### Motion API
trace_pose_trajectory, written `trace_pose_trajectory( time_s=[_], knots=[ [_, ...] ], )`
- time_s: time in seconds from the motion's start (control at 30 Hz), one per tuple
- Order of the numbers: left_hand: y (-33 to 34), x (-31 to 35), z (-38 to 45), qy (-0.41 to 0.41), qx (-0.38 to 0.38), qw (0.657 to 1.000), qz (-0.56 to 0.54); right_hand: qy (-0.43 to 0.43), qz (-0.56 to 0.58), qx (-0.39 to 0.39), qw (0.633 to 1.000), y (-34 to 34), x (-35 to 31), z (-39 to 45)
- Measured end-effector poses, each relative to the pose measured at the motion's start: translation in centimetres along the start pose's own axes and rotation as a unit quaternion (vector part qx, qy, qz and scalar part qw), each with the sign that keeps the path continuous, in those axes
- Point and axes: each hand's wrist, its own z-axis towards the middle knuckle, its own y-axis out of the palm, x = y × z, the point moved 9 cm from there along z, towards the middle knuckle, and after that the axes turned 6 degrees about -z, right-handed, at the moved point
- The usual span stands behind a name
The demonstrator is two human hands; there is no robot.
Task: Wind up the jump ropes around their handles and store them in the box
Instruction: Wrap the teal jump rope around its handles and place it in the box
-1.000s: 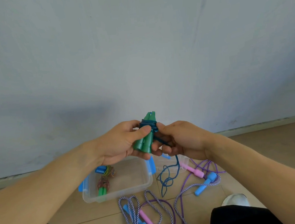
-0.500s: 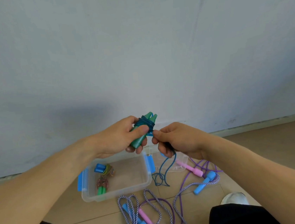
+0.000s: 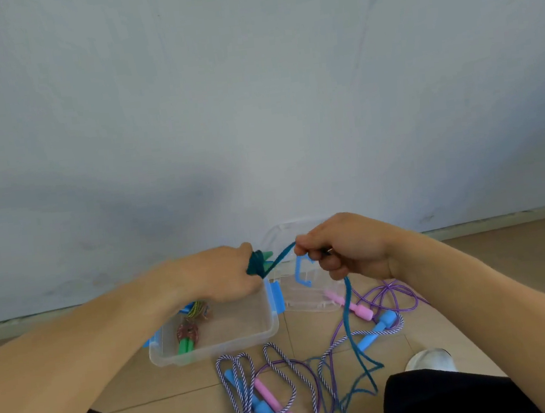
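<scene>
Your left hand (image 3: 219, 275) grips the green handles (image 3: 261, 262), their tips poking out past your thumb above the clear box (image 3: 210, 332). Your right hand (image 3: 343, 247) pinches the teal rope (image 3: 347, 313) just beside them; it runs taut from the handles to your fingertips, then hangs slack to the floor (image 3: 474, 261).

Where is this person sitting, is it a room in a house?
Probably an indoor room, on the floor: a plain wall meets a tan tiled floor, with jump ropes and a clear plastic box spread out there.
</scene>
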Motion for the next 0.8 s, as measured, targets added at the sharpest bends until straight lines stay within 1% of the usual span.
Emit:
trace_pose_trajectory(
  time_s=[0.07, 0.1, 0.13, 0.17, 0.2, 0.23, 0.27, 0.3, 0.33, 0.37, 0.4, 0.47, 0.53, 0.67, 0.73, 0.8],
  knots=[
    [1.1, 2.2, -0.2, 0.025, -0.014, 0.999, 0.024, -0.002, 0.056, 0.007, 0.998, -0.1, 0.0, 0.3],
    [1.5, 3.2, -0.2, 0.04, -0.009, 0.999, 0.036, -0.008, 0.06, 0.014, 0.998, -0.2, 0.0, 0.3],
    [1.8, 4.0, -0.1, 0.057, 0.0, 0.997, 0.043, -0.027, 0.021, 0.033, 0.999, -0.4, -0.2, 0.4],
    [1.9, 4.9, -0.2, 0.082, 0.008, 0.996, 0.04, -0.056, -0.068, 0.061, 0.994, -0.9, -0.6, 0.4],
    [2.1, 5.9, -0.5, 0.106, 0.01, 0.994, 0.018, -0.085, -0.187, 0.09, 0.975, -1.2, -1.0, 0.3],
    [2.2, 6.7, -0.8, 0.124, 0.006, 0.992, -0.034, -0.112, -0.294, 0.113, 0.942, -1.4, -1.4, 0.1],
    [2.2, 7.3, -1.0, 0.127, -0.001, 0.984, -0.127, -0.13, -0.354, 0.128, 0.917, -1.5, -1.5, 0.0],
    [2.1, 7.6, -1.3, 0.118, -0.013, 0.962, -0.245, -0.134, -0.366, 0.134, 0.911, -1.8, -1.3, 0.0],
    [1.9, 7.7, -1.5, 0.107, -0.026, 0.928, -0.356, -0.133, -0.345, 0.137, 0.919, -2.4, -0.9, 0.0],
    [1.5, 7.8, -1.9, 0.106, -0.033, 0.894, -0.434, -0.136, -0.312, 0.139, 0.93, -2.9, -0.8, 0.0],
    [1.0, 7.6, -1.8, 0.109, -0.028, 0.869, -0.482, -0.139, -0.275, 0.141, 0.941, -3.4, -0.8, 0.1],
    [-0.3, 7.0, -1.8, 0.116, -0.005, 0.839, -0.531, -0.141, -0.228, 0.149, 0.952, -4.1, -1.0, 0.2],
    [-1.6, 6.1, -1.4, 0.11, 0.022, 0.814, -0.569, -0.144, -0.213, 0.145, 0.955, -4.2, -1.2, 0.3],
    [-2.1, 3.5, -0.3, 0.048, 0.065, 0.76, -0.645, -0.126, -0.258, 0.136, 0.948, -3.2, -1.6, 0.5],
    [-1.9, 3.0, -0.1, 0.031, 0.051, 0.713, -0.699, -0.12, -0.268, 0.124, 0.948, -2.3, -1.7, 0.7],
    [-2.1, 2.9, 0.1, 0.034, 0.044, 0.663, -0.747, -0.114, -0.24, 0.089, 0.96, -1.0, -1.6, 0.9]
  ],
)
